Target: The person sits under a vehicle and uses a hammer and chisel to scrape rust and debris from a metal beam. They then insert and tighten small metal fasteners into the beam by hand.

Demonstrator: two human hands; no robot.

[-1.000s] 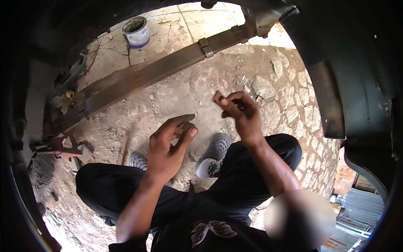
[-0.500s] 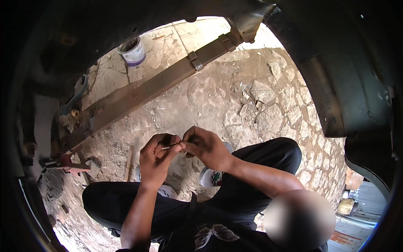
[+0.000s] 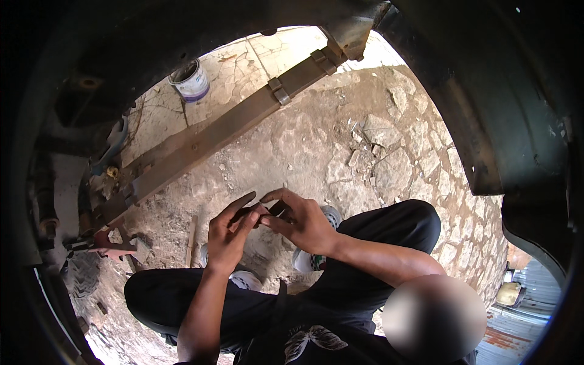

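My left hand [image 3: 229, 237] and my right hand [image 3: 304, 226] meet over the dirt between my bent knees. Their fingertips pinch a small, flat reddish-brown piece [image 3: 261, 208], perhaps paper, partly hidden by the fingers; I cannot make out exactly what it is. My dark trousers [image 3: 170, 292] and light perforated clogs [image 3: 330, 214] are below the hands.
Dark metal panels [image 3: 523, 134] arch overhead and at both sides. A long steel leaf spring [image 3: 231, 128] crosses ahead diagonally, with a paint can [image 3: 190, 82] beyond it. A red stand [image 3: 112, 243] is at the left, corrugated sheets [image 3: 523, 304] at lower right, loose stones [image 3: 380, 131] ahead right.
My two hands, apart a second ago, have come together, the right moving down and left with the small piece it held. Over the last half second the index fingers have lifted slightly.
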